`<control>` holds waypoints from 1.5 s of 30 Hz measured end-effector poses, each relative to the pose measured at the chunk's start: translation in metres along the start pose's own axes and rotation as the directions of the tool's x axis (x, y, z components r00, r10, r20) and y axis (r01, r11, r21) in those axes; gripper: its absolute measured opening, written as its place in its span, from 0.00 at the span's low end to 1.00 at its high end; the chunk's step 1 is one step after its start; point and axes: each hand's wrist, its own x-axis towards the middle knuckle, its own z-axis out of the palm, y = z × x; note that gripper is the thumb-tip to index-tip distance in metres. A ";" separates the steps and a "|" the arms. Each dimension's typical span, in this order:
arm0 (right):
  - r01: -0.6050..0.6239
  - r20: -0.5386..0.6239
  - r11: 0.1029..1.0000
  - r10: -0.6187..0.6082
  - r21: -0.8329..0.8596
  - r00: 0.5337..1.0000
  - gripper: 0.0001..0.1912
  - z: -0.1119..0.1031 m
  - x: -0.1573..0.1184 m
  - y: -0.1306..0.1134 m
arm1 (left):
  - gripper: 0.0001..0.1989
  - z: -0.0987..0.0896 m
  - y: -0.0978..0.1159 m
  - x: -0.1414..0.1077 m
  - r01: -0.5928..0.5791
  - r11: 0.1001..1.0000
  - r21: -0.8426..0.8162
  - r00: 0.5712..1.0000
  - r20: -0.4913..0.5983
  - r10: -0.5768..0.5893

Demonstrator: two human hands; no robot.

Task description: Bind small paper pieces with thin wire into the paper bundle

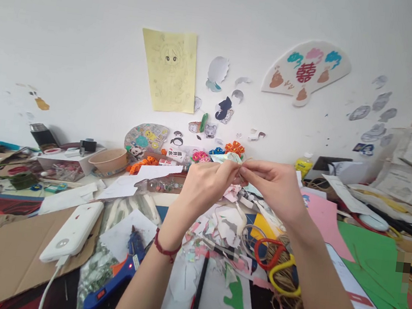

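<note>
Both hands meet at the middle, raised above the cluttered table, with their fingertips pinched together. A pale green, paper-like piece pokes up over the knuckles of my left hand, whose fingers are closed on it. The fingers of my right hand are also closed, at the same spot; what lies between those fingertips is mostly hidden. Beneath the hands spreads a heap of paper scraps. Red-and-yellow-handled scissors lie by my right forearm, on a bundle of brown twine.
A blue glue gun with a lit red light rests left of my left forearm. Further left, a white power bank with a cable lies on cardboard. A black pen lies in front. Green paper and a phone-like screen are at right.
</note>
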 end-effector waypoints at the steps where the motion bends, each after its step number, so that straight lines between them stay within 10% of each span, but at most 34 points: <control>1: 0.006 -0.013 1.000 -0.007 -0.007 1.000 0.11 0.000 -0.001 -0.001 | 0.08 0.001 0.001 0.000 0.006 1.000 -0.001 1.000 -0.009 -0.006; 16: 0.069 -0.196 0.998 -0.070 -0.009 0.978 0.13 0.007 0.000 0.002 | 0.02 0.009 0.009 0.001 0.207 0.977 -0.047 0.972 0.123 -0.200; 23: 0.062 -0.150 0.998 -0.063 -0.018 0.987 0.17 0.005 0.002 0.008 | 0.05 0.001 0.008 0.008 -0.008 0.970 0.244 0.998 0.056 -0.006; 27: 0.051 -0.141 0.998 -0.054 -0.026 0.989 0.19 0.005 0.003 0.009 | 0.05 0.001 0.009 0.009 0.167 0.978 -0.122 0.986 0.050 -0.162; 31: 0.052 -0.137 0.998 -0.057 -0.044 0.989 0.18 0.006 0.001 0.008 | 0.03 0.001 0.011 0.010 0.528 0.670 -0.522 0.849 0.293 -0.441; 37: 0.099 -0.170 0.989 -0.117 -0.109 0.979 0.15 0.006 -0.002 0.002 | 0.15 0.001 0.010 0.011 0.649 0.334 -0.684 0.753 0.511 -0.415; 39: 0.125 -0.202 0.982 -0.153 -0.143 0.967 0.15 0.006 -0.002 0.001 | 0.14 0.001 0.009 0.011 0.628 0.396 -0.670 0.774 0.488 -0.403; 45: 0.173 -0.193 0.949 -0.228 -0.263 0.954 0.13 0.003 -0.004 0.000 | 0.04 -0.007 0.003 0.010 0.232 0.954 -0.187 0.966 0.156 -0.205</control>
